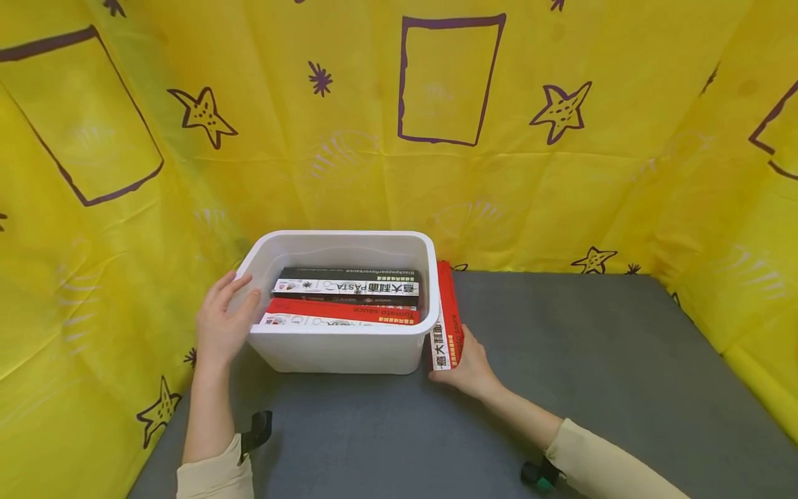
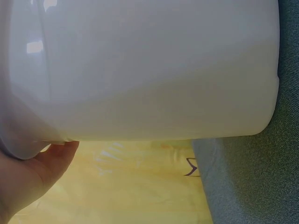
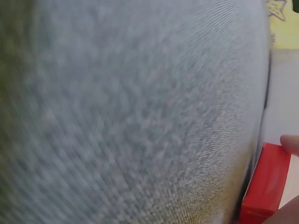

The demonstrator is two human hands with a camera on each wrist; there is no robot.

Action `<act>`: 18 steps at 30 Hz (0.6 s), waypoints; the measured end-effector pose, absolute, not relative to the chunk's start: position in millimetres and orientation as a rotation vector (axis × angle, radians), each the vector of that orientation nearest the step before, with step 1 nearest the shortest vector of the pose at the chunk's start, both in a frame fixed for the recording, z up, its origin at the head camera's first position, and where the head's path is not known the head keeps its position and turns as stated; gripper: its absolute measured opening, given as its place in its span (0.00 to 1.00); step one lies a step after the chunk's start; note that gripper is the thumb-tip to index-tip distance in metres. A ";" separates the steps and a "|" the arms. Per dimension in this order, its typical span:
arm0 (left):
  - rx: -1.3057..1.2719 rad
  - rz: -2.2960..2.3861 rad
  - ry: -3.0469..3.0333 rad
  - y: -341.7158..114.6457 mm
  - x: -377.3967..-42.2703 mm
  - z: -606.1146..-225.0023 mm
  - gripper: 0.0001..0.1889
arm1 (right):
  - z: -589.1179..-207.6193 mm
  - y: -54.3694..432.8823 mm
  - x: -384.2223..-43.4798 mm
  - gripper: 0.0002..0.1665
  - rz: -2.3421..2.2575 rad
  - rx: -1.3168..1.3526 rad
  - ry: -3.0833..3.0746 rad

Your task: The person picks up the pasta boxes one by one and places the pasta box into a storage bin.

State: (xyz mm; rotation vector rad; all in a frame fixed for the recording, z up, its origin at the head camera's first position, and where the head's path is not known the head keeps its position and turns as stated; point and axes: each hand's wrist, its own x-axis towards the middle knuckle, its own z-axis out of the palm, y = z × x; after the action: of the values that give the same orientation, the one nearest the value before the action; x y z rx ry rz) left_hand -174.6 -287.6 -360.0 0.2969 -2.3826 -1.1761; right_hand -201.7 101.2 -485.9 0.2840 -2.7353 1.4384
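Note:
A white plastic bin (image 1: 337, 353) stands on the grey surface with several pasta boxes inside. Among them are a black-and-white pepper-sauce box (image 1: 346, 285) and a red tomato-sauce box (image 1: 343, 310). My left hand (image 1: 226, 319) grips the bin's left rim; in the left wrist view the hand (image 2: 35, 179) curves around the rim beside the bin's wall (image 2: 154, 70). Just outside the bin's right wall, my right hand (image 1: 470, 367) holds a red-and-white pasta box (image 1: 445, 319) by its near end, between thumb and fingers. The right wrist view catches a red end of that box (image 3: 266, 184).
The grey tabletop (image 1: 598, 360) extends to the right of the bin and in front of it. A yellow cloth (image 1: 361, 180) with purple drawings hangs behind and on both sides.

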 end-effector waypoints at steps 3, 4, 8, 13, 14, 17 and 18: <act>0.296 -1.182 -2.379 -287.0 -174.9 -360.3 0.24 | -482.0 105.8 -197.8 0.56 1.561 0.223 -2.720; 0.295 -1.181 -2.377 -287.0 -174.9 -360.5 0.23 | -480.5 107.4 -195.9 0.57 1.585 0.202 -2.723; 0.298 -1.182 -2.382 -286.3 -175.0 -361.0 0.24 | -473.1 116.1 -187.5 0.61 1.655 0.102 -2.739; 0.301 -1.193 -2.390 -285.9 -174.5 -361.0 0.24 | -461.8 129.9 -178.6 0.61 1.716 -0.010 -2.737; 0.297 -1.191 -2.386 -286.0 -174.4 -360.8 0.24 | -459.6 132.4 -177.2 0.61 1.728 -0.024 -2.732; 0.286 -1.189 -2.375 -286.6 -174.2 -360.5 0.24 | -454.0 139.3 -173.3 0.60 1.773 -0.055 -2.700; 0.284 -1.189 -2.372 -286.6 -174.3 -360.4 0.24 | -452.8 141.4 -172.0 0.59 1.795 -0.064 -2.683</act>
State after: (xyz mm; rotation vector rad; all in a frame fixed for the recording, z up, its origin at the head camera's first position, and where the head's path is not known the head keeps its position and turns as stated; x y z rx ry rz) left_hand -174.3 -286.6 -360.4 0.2844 -2.3724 -1.1886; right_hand -172.0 141.4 -452.8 -0.0644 -2.6832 1.7948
